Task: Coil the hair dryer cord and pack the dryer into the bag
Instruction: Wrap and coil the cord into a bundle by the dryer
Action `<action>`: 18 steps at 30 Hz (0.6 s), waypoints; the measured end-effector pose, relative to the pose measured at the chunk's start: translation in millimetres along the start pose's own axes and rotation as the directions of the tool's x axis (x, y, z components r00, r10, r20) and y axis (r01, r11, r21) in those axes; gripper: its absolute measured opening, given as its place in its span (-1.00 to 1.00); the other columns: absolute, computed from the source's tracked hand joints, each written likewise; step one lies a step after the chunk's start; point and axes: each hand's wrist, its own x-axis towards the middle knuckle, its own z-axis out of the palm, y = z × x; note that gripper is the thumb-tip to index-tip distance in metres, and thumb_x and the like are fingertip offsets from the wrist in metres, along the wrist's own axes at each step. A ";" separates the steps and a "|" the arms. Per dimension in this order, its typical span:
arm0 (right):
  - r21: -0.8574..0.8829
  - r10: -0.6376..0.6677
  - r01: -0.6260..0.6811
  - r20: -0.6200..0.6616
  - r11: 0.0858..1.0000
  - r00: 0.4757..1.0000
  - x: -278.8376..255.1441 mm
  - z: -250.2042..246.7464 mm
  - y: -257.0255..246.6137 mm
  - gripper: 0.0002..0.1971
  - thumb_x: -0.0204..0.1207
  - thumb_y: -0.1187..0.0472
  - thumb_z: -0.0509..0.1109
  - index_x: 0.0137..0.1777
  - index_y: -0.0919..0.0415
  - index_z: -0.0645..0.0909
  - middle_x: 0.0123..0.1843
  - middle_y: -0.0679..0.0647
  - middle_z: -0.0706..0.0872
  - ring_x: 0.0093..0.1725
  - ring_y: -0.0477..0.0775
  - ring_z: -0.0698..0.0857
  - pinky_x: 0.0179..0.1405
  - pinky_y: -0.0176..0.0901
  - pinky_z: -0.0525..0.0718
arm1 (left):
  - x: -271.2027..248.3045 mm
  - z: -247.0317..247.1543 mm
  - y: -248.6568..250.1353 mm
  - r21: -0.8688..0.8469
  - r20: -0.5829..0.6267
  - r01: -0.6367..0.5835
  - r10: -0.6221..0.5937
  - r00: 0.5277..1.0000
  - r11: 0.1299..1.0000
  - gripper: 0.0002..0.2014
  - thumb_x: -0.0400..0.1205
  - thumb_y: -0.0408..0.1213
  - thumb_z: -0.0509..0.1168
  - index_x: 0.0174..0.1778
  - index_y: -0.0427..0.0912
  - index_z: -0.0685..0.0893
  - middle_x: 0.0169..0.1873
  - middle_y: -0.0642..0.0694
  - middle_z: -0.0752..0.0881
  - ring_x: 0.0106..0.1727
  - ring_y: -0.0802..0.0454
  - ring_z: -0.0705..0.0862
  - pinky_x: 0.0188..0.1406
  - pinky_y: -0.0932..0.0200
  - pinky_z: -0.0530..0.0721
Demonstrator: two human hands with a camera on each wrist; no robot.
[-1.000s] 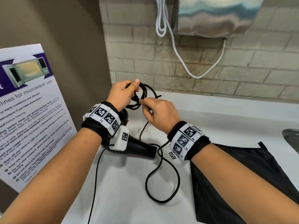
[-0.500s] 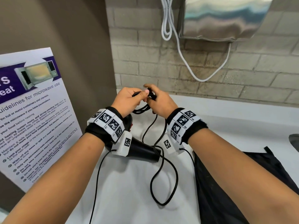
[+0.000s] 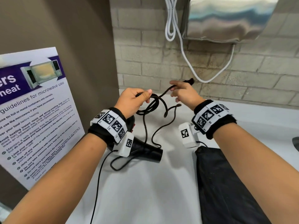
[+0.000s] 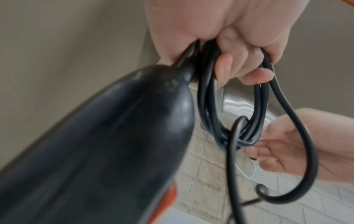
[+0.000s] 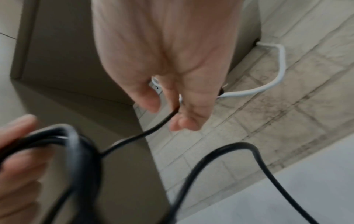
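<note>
Here, left hand [image 3: 131, 102] raised above the white desk [image 3: 145, 191], fingers [image 4: 247, 66] curled tight around several black loops of the cord [image 3: 155, 104] and the dryer's handle end. Right hand [image 3: 186, 94] just to the right, fingers [image 5: 184, 121] loosely bent, pinching a strand near the plug end at the far side. Loose cord trailing down to the desk in slack curves. Hair dryer [image 3: 145, 151] below the left wrist, nozzle pointing right. Black bag [image 3: 226, 183] flat on the desk, near right, under the right forearm. Microwave poster [image 3: 35, 110] on the left wall.
</note>
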 end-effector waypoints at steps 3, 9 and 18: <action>-0.290 -0.093 0.052 -0.130 0.956 0.987 1.4 -16.6 25.2 -0.73 0.58 0.37 0.23 0.22 0.44 0.58 -0.29 0.12 0.59 -0.32 0.06 0.53 -0.33 -0.28 0.48 | 0.3 -0.1 -0.4 -0.003 -0.001 -0.005 0.005 1.000 1.000 -0.62 0.67 -0.17 0.22 -0.50 -0.13 0.59 -0.71 0.12 0.32 -0.69 0.21 0.27 -0.62 0.44 0.25; -0.511 0.005 -0.171 -0.311 0.842 0.951 -8.7 -23.7 58.4 -0.71 0.64 0.15 0.19 -0.02 0.38 0.62 -0.05 0.37 0.71 -0.16 0.27 0.61 -0.19 -0.10 0.52 | 3.1 1.0 -2.7 -0.019 -0.003 0.012 -0.012 1.000 1.000 -0.63 0.67 -0.17 0.21 -0.49 -0.13 0.59 -0.78 0.15 0.35 -0.70 0.23 0.29 -0.64 0.46 0.25; -0.496 0.422 -0.552 -0.357 0.671 0.834 -11.0 -47.6 82.9 -0.72 0.62 0.31 0.12 0.14 0.49 0.57 0.23 0.37 0.64 0.23 0.32 0.62 0.10 0.00 0.59 | -0.2 -8.7 -10.5 -0.137 -0.116 0.030 -0.046 0.992 0.990 -0.60 0.67 -0.12 0.22 -0.52 -0.05 0.61 -0.80 0.11 0.27 -0.69 0.21 0.19 -0.67 0.35 0.22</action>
